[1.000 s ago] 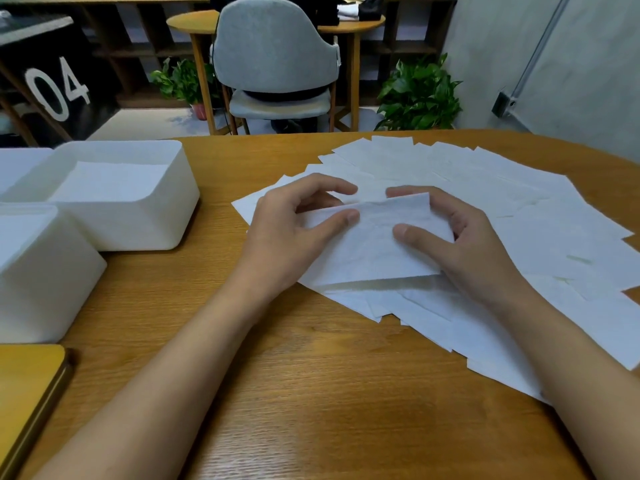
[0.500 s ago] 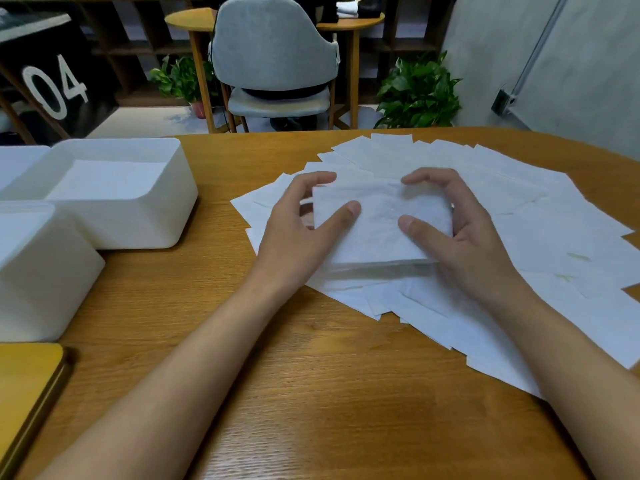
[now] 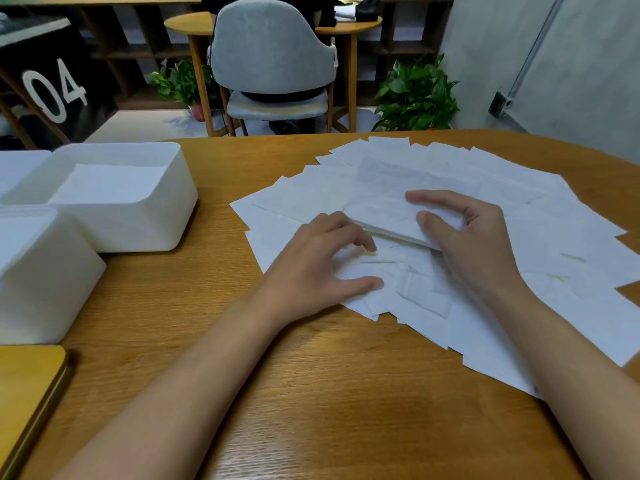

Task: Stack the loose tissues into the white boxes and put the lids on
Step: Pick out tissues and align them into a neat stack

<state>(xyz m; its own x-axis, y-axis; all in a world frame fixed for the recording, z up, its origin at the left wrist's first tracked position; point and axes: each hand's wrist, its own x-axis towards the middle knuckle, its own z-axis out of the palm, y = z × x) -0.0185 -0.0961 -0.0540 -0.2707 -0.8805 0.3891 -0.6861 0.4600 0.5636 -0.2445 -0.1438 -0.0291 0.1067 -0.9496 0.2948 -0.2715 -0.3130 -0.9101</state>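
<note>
Loose tissues (image 3: 540,237) were fanned across the right half of the wooden tabletop (image 3: 311,393): thin white rectangular sheets, overlapping at mixed angles, some creased or folded at the edges. Right hand (image 3: 474,244) held a small squared-up stack of tissues (image 3: 388,202); thumb and fingers (image 3: 429,197) were clamped on its near right corner, and the stack was tilted with its near edge raised off the sheets below. Layered edges were visible along that near side. Left hand (image 3: 318,268) rested palm-down on the spread just left of the stack, fingers apart and slightly curled, gripping nothing. Open white box (image 3: 138,216) sat at left, well apart from the spread, with a flat layer of tissues inside. A second white box (image 3: 41,278) stood nearer, touching or just beside it; contents were unclear. A yellow lid (image 3: 24,386) lay at the near left corner.
</note>
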